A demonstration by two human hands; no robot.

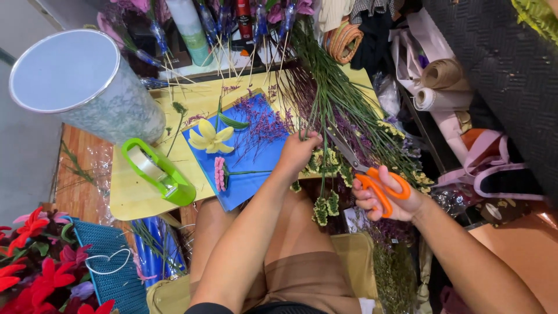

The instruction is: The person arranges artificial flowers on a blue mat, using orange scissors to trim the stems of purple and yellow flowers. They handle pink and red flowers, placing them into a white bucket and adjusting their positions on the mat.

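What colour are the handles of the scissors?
Orange; the scissors are in the right hand, head view.

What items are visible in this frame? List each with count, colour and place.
Bunch of green stems with small yellow and purple flowers: one, table's right side.
Orange-handled scissors: one, blades in the stems.
Blue paper sheet: one, table centre.
Yellow flower: one, on the sheet.
Pink flower: one, on the sheet.
Green tape dispenser: one, table's left.
Silvery bucket: one, upper left.
Red flowers: several, lower left.
Brown paper rolls: two, right.
Left hand: grips the stems.
Right hand: holds the scissors.
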